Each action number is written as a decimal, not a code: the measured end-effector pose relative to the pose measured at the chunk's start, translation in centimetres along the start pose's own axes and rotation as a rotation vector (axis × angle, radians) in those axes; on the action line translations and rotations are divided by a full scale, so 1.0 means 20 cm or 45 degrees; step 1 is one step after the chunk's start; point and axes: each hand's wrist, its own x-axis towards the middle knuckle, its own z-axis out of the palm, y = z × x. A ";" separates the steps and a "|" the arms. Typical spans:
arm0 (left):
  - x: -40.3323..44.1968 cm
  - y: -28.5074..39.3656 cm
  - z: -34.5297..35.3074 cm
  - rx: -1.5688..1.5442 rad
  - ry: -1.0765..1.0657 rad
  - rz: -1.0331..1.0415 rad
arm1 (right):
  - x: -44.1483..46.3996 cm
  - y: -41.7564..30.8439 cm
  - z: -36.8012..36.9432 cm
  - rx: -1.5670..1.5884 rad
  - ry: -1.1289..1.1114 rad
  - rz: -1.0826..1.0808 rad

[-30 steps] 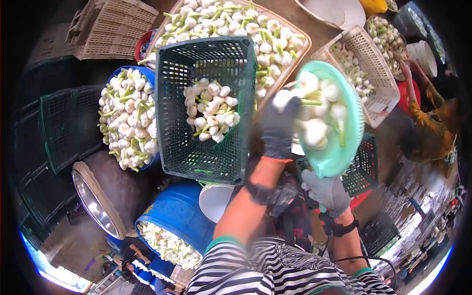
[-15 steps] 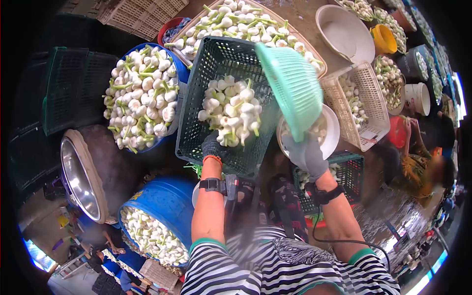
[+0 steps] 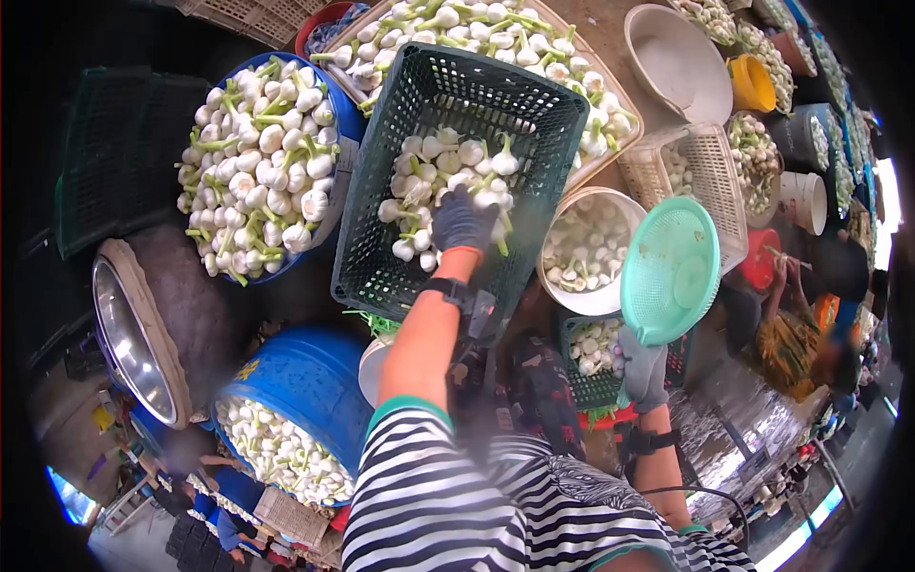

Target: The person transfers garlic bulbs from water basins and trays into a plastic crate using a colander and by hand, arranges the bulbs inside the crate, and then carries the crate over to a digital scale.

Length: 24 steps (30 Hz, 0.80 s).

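Note:
My left hand [image 3: 464,219], in a dark glove, reaches into a dark green plastic crate [image 3: 377,191]. It lies on a small heap of garlic bulbs [image 3: 446,157], fingers extended and partly hidden among them. Off to the right, my right hand [image 3: 646,367] in a grey glove grips the near rim of a mint-green colander [image 3: 679,262]. The colander's inside faces up and shows no garlic. Beside it stands a white bucket [image 3: 629,205] with garlic inside. Below the colander is another green crate [image 3: 591,389] with some bulbs.
Blue tubs full of garlic stand left [image 3: 345,100] and lower left [image 3: 295,367]. A wide tray of garlic [image 3: 624,91] lies behind the crate. To the right are a beige crate [image 3: 705,157], a large basin [image 3: 677,57] and a yellow bucket [image 3: 751,84]. Another person [image 3: 796,334] sits far right.
The colander has swung from above the crate to the right and towards me, turning its inside upward. My left hand has moved from the crate's near side onto the garlic.

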 end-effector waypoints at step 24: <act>0.40 -0.21 -0.11 0.082 -0.156 -0.539 | 0.08 0.07 0.06 0.153 -0.129 0.251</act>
